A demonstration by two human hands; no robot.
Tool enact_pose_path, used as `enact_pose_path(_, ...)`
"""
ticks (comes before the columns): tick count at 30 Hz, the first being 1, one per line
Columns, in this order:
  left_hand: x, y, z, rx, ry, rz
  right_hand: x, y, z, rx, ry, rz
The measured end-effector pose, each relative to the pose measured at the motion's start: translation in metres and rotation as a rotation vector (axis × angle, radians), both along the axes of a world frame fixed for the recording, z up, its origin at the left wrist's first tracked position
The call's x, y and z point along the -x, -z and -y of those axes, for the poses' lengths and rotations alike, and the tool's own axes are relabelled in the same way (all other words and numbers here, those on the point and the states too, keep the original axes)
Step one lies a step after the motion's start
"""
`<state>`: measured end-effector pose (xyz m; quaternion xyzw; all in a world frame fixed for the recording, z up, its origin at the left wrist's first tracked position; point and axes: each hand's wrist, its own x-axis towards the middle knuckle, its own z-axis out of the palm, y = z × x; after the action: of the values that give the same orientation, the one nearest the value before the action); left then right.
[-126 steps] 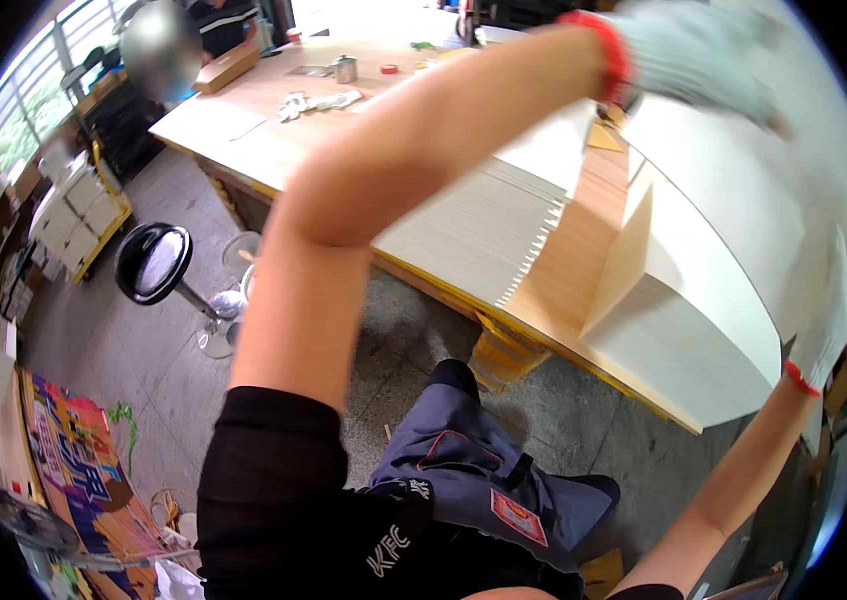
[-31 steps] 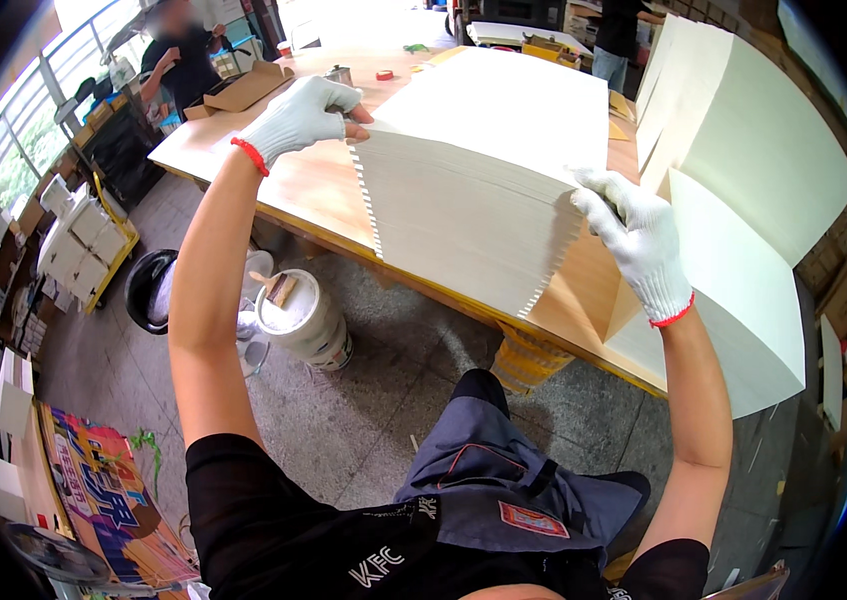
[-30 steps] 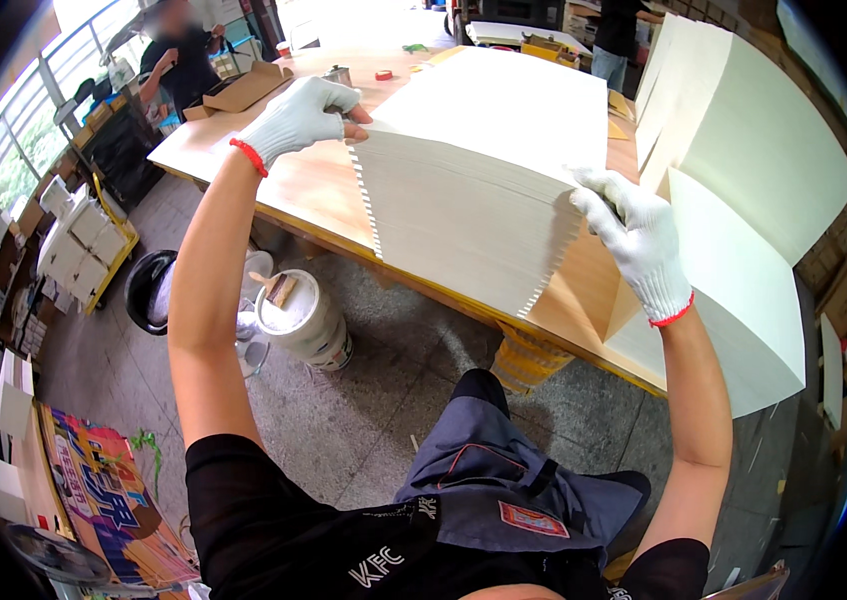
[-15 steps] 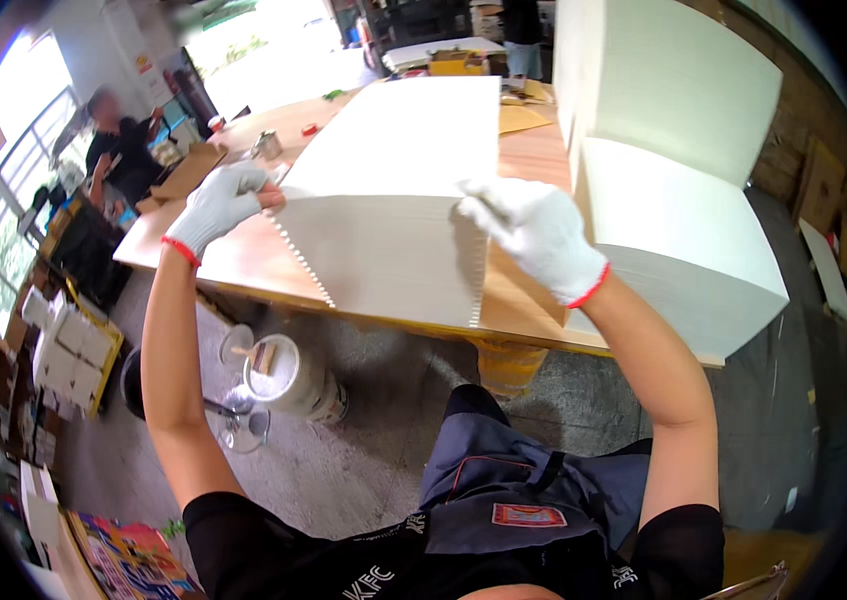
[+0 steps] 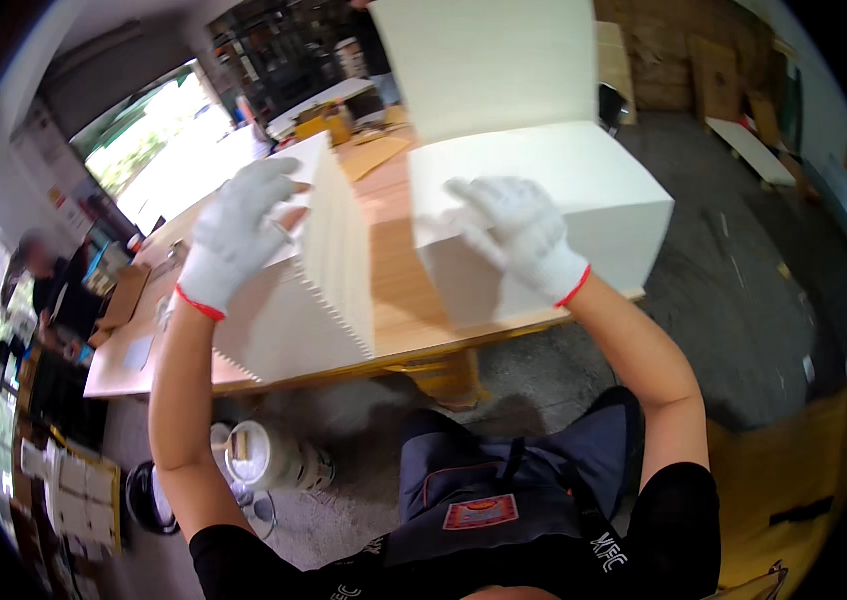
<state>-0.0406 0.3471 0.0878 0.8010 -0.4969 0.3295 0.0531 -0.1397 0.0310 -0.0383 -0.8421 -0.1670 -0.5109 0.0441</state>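
Observation:
My left hand [image 5: 241,228], in a white glove with a red cuff, is over the near top edge of the left white stack [image 5: 288,315], fingers apart. That stack has a finely jagged edge and layered lines down its side. My right hand [image 5: 521,235], gloved the same way, is in front of the right white stack [image 5: 583,240], with its fingers spread and slightly blurred. I cannot tell whether it touches the stack. A tall white block or panel [image 5: 493,70] rises behind the right stack's top. Neither hand visibly holds anything.
Both stacks stand on a wooden table [image 5: 405,290]. A white bucket [image 5: 261,455] with a brush on it stands on the floor below. At the far left another person [image 5: 58,290] stands by a cardboard box [image 5: 123,300]. Boards [image 5: 753,150] lie at the right.
The view has turned to the right. My left hand has opened and lies over the left stack; my right hand has moved from that stack to the right one.

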Motion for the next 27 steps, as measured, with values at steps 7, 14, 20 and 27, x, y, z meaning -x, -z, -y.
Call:
enact_pose_path(7,0.013,0.053,0.192,-0.130,0.355,-0.119,0.065,0.017,0.173,-0.417,0.835,-0.191)
enact_pose_path(14,0.005,0.071,0.322,-0.278,0.255,-0.497,0.083,-0.012,0.210,-0.108,0.725,-0.403)
enact_pose_path(20,0.014,0.074,0.366,-0.203,0.357,-0.756,0.067,-0.036,0.215,-0.267,0.490,-0.481)
enact_pose_path(27,0.011,0.101,0.368,0.024,0.582,-1.051,0.056,0.002,0.211,-1.050,0.279,-0.398)
